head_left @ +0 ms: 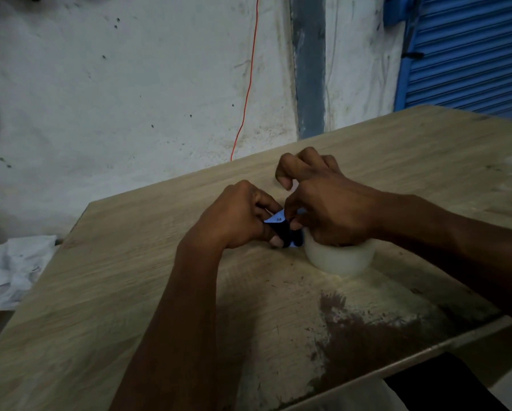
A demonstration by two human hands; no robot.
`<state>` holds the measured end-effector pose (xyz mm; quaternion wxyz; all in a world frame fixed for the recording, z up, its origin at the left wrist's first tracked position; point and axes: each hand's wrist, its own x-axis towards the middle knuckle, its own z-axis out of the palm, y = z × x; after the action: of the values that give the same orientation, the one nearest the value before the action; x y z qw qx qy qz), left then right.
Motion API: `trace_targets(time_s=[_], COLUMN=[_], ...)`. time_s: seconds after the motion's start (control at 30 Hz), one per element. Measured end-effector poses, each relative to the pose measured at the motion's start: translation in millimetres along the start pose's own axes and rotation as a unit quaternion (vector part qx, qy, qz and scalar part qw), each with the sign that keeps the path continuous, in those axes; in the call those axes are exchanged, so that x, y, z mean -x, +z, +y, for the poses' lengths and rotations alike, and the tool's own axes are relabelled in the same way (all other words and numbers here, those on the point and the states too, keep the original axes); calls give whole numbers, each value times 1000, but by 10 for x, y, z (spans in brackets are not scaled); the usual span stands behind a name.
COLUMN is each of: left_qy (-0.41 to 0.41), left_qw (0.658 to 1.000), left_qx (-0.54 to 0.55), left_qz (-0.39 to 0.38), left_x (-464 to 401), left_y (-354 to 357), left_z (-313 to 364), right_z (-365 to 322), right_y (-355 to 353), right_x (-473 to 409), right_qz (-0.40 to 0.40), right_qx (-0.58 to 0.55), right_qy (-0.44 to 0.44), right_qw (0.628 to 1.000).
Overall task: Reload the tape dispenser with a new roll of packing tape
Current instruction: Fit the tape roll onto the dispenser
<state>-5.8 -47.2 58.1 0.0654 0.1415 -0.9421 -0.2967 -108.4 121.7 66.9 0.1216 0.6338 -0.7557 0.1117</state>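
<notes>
Dispenser (283, 229) and tape (339, 258) are sitting on a scuffed wooden desk (130, 277) by a stained white wall (130, 84), both hands' fingers (274, 207) pinching the dispenser.

Your worktop is a pale wood-grain table (130, 292) running from the lower left of the frame up to the right edge. Right of centre, 1 roll of whitish tape (339, 258) lies flat on it. A dark brown worn stain (352, 330) spreads over the board at lower right, with pale scuffed patches around it.
</notes>
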Motion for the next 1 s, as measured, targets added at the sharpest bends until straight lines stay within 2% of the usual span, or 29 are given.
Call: trace_targets(time_s=[0.13,0.23,0.4,0.47,0.6,0.67,0.83,1.0], left_qy=[1,-4,-24,-32,-29,-34,-31,-18], left_qw=[1000,999,999,998,999,998,999,1000], left_qx=[8,36,16,15,13,24,16,24], left_qz=[-12,-28,-35,-44,-40,-42,-19,-8], left_x=[1,9,14,19,23,18,-7,1], left_y=[5,1,-7,-15,-13,-3,38,55], left_z=[19,12,53,81,104,90,69,98], right_z=[184,267,335,337,203,102,-41,-26], right_y=[-50,-86,-241,-343,-423,-319,-125,-183], right_x=[-31,-21,102,162,320,439,526,512], right_qz=[-39,-54,16,18,-106,-134,-68,-93], right_qx=[-85,-129,-195,-188,-146,-149,-166,-145], right_qy=[9,47,137,160,223,244,292,254], right_qw=[996,989,971,969,958,949,939,952])
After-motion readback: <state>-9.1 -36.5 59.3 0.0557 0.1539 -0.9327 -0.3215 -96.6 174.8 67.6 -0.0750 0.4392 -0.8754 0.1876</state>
